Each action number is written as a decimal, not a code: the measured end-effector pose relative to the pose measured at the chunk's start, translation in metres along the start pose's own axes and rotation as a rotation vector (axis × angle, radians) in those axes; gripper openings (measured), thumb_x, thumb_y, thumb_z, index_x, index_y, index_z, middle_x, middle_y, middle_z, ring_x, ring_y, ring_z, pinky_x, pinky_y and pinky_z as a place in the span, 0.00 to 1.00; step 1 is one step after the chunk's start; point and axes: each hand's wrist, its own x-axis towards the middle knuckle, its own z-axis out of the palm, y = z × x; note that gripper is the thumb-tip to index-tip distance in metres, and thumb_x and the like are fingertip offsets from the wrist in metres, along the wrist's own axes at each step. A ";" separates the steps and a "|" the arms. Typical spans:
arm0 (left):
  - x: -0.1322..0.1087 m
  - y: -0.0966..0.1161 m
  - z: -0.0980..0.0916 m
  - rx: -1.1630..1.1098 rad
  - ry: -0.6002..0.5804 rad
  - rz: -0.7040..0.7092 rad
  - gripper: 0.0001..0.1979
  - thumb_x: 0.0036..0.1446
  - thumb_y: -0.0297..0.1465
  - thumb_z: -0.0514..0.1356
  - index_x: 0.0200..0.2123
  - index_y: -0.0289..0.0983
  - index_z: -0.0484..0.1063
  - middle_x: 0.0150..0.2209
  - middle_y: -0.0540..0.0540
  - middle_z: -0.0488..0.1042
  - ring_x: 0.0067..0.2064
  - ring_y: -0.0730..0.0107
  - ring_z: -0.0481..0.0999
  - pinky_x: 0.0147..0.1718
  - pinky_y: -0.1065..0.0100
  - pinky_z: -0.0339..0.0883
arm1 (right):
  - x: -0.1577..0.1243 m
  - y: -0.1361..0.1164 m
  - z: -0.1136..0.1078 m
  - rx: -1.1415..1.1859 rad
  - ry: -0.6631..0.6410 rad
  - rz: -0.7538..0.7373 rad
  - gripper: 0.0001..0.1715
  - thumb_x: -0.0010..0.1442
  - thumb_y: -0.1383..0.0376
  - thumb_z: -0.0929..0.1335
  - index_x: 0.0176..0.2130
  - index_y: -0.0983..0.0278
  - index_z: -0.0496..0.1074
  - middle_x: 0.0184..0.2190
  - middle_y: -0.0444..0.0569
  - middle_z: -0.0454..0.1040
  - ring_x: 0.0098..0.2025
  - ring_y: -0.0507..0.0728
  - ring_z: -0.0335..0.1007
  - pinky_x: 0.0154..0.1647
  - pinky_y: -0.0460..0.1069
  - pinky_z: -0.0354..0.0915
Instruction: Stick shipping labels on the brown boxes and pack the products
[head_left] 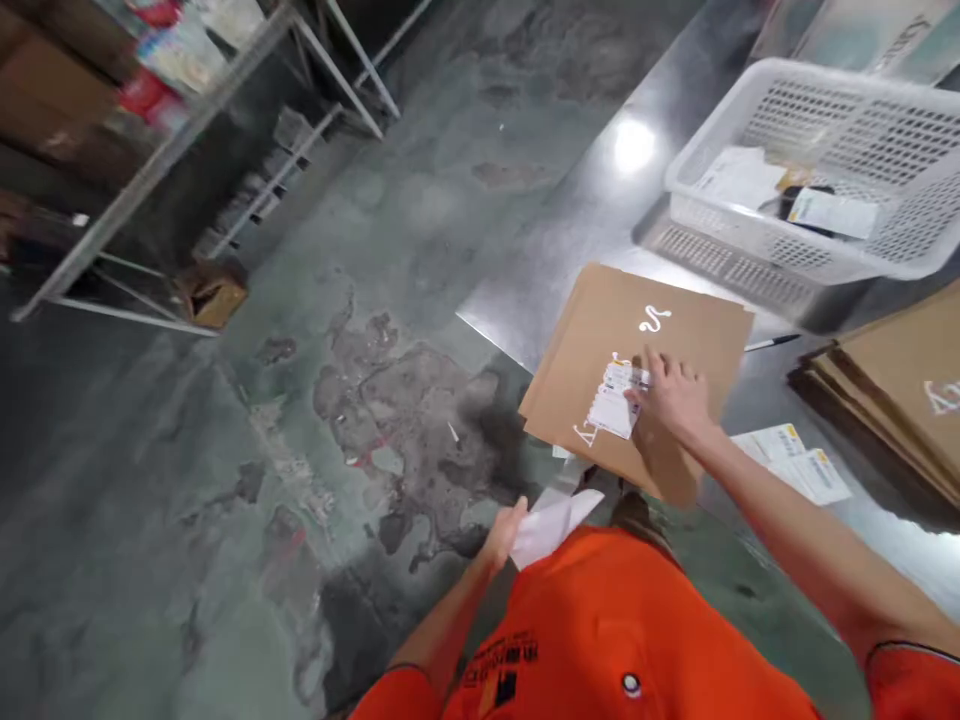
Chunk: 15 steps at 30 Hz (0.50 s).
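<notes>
Brown cardboard lies at the corner of the metal table, overhanging its near edge, probably to keep it within easy reach. From here I see the person's right hand spread over the white label, gripping nothing, fingertips down, seemingly to smooth it flat; the left hand pinches loose white paper off to the side, perhaps to keep it out of the way. The label covers part of some curly white print, its own text too small to read; a far box shows "ury"
</notes>
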 end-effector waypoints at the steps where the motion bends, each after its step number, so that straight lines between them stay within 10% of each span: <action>1: 0.002 0.006 -0.004 -0.009 0.000 0.019 0.41 0.36 0.73 0.53 0.16 0.37 0.67 0.17 0.48 0.66 0.23 0.70 0.63 0.24 0.67 0.54 | -0.002 -0.009 0.006 0.025 0.016 -0.026 0.38 0.67 0.51 0.61 0.66 0.72 0.59 0.60 0.68 0.68 0.58 0.72 0.63 0.54 0.62 0.61; 6: 0.036 0.074 0.006 -0.242 -0.068 0.140 0.41 0.42 0.66 0.60 0.34 0.30 0.78 0.28 0.40 0.79 0.28 0.66 0.74 0.28 0.68 0.63 | -0.002 -0.049 0.040 0.049 0.121 -0.031 0.41 0.69 0.52 0.58 0.67 0.81 0.55 0.68 0.72 0.53 0.71 0.75 0.44 0.68 0.70 0.41; 12: 0.043 0.110 0.020 -0.309 -0.049 0.031 0.33 0.43 0.58 0.67 0.21 0.29 0.75 0.20 0.38 0.77 0.20 0.70 0.69 0.22 0.68 0.59 | -0.021 -0.030 0.036 0.128 0.008 -0.249 0.40 0.66 0.48 0.61 0.67 0.69 0.59 0.71 0.64 0.51 0.73 0.74 0.39 0.69 0.72 0.36; 15: 0.027 0.108 0.015 -0.289 -0.038 0.022 0.30 0.46 0.54 0.67 0.21 0.29 0.76 0.20 0.39 0.77 0.19 0.70 0.69 0.22 0.68 0.59 | -0.053 0.001 0.018 0.223 0.109 0.125 0.35 0.67 0.51 0.60 0.66 0.66 0.60 0.70 0.63 0.55 0.72 0.72 0.44 0.68 0.71 0.41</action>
